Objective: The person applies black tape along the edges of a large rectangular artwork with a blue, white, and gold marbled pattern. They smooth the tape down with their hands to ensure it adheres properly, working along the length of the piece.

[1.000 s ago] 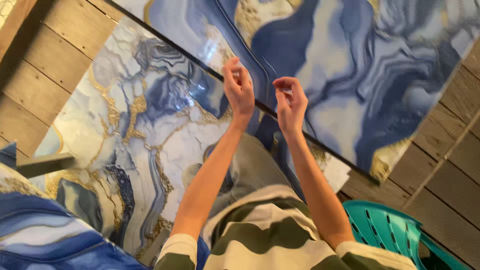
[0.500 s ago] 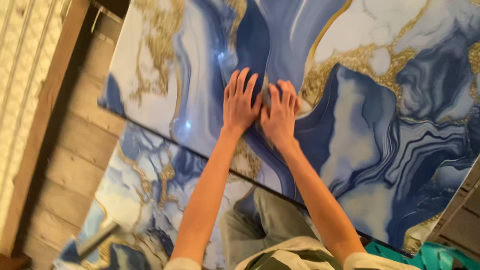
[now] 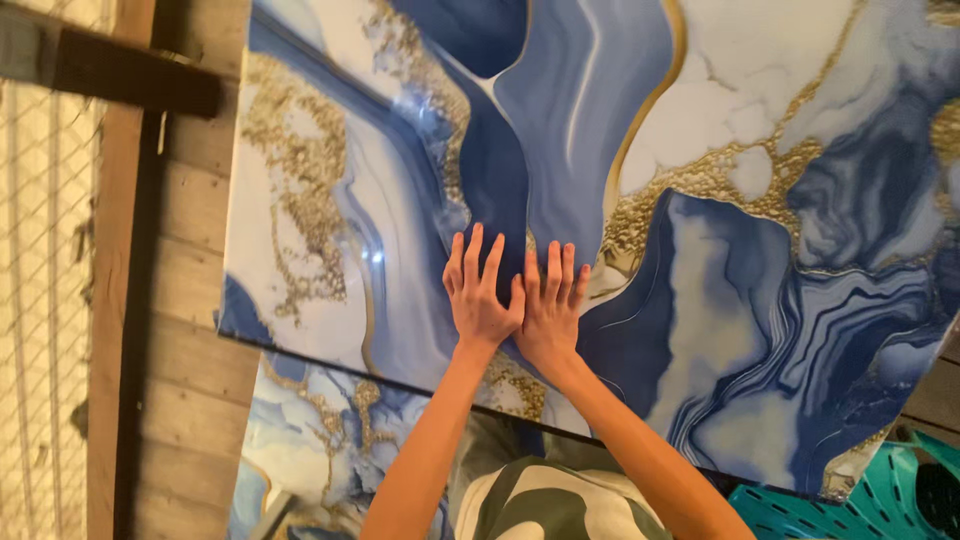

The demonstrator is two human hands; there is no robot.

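A large glossy panel [image 3: 700,150] with a blue, white and gold marble pattern fills most of the view and lies against a wooden plank wall. My left hand [image 3: 478,290] and my right hand [image 3: 548,302] press flat on it side by side, fingers spread and pointing up, thumbs touching. Neither hand holds anything. Below its dark lower edge a second panel [image 3: 320,430] with the same kind of pattern shows.
Wooden planks [image 3: 190,300] and a dark beam [image 3: 110,75] run along the left, with wire mesh [image 3: 45,300] beyond. A teal plastic chair [image 3: 870,495] sits at the bottom right. My striped green and cream shirt [image 3: 560,505] shows at the bottom.
My hands rose from apart in the air to lie flat on the upper panel, then closed together. The view tilted upward, so the upper panel now fills the frame.
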